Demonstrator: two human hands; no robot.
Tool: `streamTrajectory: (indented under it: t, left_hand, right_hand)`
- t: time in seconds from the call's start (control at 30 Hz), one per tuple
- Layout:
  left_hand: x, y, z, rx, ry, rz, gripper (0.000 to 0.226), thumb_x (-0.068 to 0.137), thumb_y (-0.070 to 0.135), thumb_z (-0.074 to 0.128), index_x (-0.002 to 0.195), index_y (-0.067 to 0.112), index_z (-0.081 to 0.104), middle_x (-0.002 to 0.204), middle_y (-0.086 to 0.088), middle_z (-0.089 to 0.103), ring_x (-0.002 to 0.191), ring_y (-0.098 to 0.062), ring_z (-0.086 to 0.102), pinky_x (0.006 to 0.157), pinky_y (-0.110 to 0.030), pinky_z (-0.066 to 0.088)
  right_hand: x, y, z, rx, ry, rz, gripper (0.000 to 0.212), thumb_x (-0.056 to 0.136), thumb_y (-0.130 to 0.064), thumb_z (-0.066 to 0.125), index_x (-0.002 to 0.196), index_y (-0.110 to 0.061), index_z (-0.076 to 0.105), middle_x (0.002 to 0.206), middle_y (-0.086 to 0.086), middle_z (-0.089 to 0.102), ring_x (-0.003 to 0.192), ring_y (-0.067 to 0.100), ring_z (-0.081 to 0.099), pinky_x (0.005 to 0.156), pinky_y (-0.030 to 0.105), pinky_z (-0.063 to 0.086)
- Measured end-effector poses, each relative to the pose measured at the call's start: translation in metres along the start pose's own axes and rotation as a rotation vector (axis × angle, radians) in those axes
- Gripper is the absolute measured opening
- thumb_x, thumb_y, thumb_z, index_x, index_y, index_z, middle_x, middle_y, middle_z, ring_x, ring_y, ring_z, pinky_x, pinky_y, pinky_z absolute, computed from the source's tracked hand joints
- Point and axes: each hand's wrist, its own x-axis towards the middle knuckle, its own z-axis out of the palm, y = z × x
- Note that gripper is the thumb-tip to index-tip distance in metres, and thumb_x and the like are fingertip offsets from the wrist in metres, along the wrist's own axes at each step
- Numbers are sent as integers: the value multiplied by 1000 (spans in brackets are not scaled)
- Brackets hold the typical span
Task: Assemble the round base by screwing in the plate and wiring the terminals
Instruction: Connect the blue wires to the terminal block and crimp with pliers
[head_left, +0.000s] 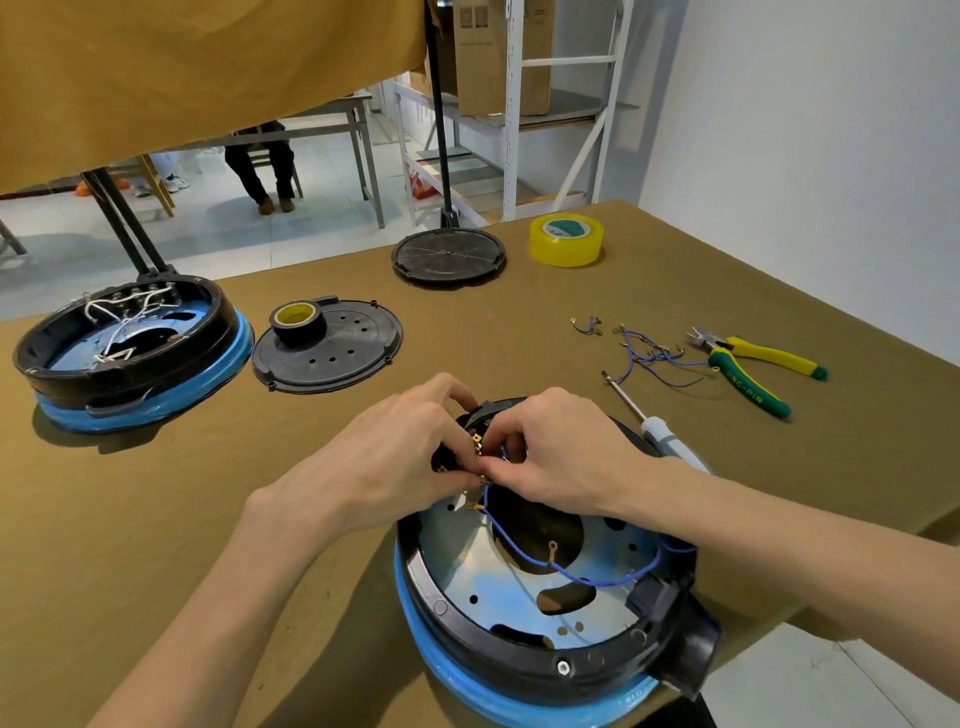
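Two hands (395, 447) (561, 457) pinch terminals | round base (457, 623) holds blue wire (524, 551)

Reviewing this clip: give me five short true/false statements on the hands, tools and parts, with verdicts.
1. Both hands, left and right, work at the terminals. True.
2. The screwdriver is in the right hand. False: it lies on the table.
3. The black tape sits on a plate. True.
4. The pliers lie left of the base. False: they lie to its right.
5. The yellow tape is stacked on the pliers. False: they lie apart.
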Motion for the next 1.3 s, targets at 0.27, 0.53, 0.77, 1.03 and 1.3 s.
streamTrajectory:
  t: [0.27,0.53,0.77,1.03,1.3]
  left_hand:
    - [-1,1,4,-28,10,21,7,88,42,77,81,42,77,133,23,41,111,-4,53,90,-34,52]
    - [-2,-13,0,-260,26,26,10,92,39,72,91,47,78,135,28,52,126,6,49,108,-33,45]
    - [5,-18,11,-418,96,-67,25,90,32,75,110,37,61,113,21,68,108,5,64,101,-33,54]
    - [5,-25,11,-412,67,-70,40,89,37,77,126,32,62,116,18,70,110,0,66,100,-32,56]
    - [6,-23,11,-393,103,-62,36,89,35,78,122,32,65,111,20,72,106,6,66,98,-27,56]
  right_hand:
    - [-7,-3,6,-57,38,-34,22,92,-40,62,89,-21,72,79,-1,71,77,27,64,69,40,54]
    - [-8,1,1,146,2,-1,14,87,-26,71,75,-19,70,62,-12,60,60,12,57,59,29,48]
    - [-7,2,3,135,14,-27,18,86,-25,70,70,-16,71,59,-6,62,57,16,58,58,37,52]
    - [-6,2,4,93,19,-34,22,88,-26,69,67,-18,68,57,-12,53,54,12,53,56,37,53]
    - [-8,-1,5,42,6,-34,22,92,-27,65,76,-14,72,66,0,66,60,19,58,62,40,54]
